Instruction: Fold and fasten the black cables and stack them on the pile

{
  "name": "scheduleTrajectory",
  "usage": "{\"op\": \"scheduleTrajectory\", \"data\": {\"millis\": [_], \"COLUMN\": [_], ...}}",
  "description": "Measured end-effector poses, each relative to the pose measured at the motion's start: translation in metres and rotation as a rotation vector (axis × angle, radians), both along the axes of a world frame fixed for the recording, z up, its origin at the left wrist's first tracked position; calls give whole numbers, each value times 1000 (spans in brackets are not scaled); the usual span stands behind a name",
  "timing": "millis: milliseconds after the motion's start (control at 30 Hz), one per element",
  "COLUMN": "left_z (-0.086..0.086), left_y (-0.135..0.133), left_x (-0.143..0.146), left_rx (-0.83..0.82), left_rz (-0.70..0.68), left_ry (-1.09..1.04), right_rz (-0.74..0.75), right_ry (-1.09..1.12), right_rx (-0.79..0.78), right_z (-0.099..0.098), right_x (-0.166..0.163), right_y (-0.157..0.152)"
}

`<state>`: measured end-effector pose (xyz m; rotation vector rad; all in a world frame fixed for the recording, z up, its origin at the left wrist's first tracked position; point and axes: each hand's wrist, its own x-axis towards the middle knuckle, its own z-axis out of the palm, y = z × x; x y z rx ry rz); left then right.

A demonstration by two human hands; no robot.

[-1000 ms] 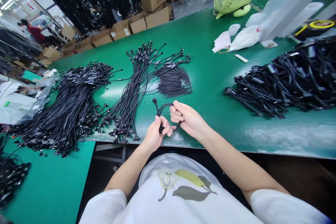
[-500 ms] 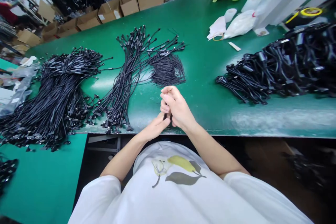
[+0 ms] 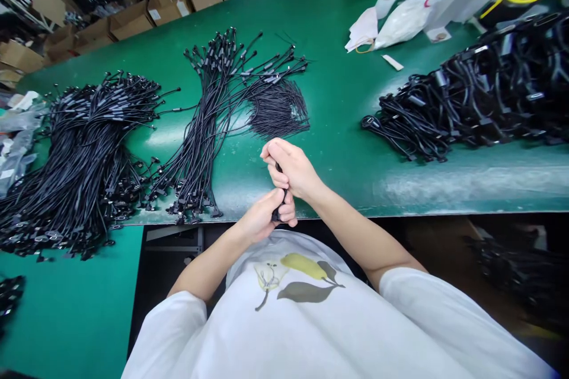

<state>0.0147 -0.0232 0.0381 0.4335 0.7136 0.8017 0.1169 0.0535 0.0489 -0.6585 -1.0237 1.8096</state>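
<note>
Green bench (image 3: 338,106) under everything, left heap (image 3: 84,160) and right heap (image 3: 466,100) of cables flanking the hands. Right hand (image 3: 291,172) sits just beyond left hand (image 3: 260,222), both fists clamped on one black cable (image 3: 278,212) (mostly hidden), which runs near-to-far between them.

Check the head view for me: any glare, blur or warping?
Head view: edges bend, wide-angle; pale glare streak on the table near its front edge; left hand, right hand and the cable they grip look sharp; below the table at right, dark and blurred.
</note>
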Motion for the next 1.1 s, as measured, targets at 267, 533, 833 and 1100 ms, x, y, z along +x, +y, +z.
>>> {"op": "scheduleTrajectory", "data": {"millis": [267, 533, 833, 1100], "left_z": [7, -13, -13, -20], "left_y": [5, 31, 51, 50], "left_x": [-4, 2, -11, -12], "left_rx": [-83, 30, 62, 183], "left_rz": [-198, 519, 662, 640], "left_ry": [-109, 42, 27, 169], "right_rz": [138, -352, -208, 13], "right_ry": [89, -779, -1276, -971], "right_rx": [-25, 700, 1271, 705], "right_z": [0, -16, -51, -28], "right_x": [7, 24, -4, 13], "right_y": [3, 5, -28, -15]}}
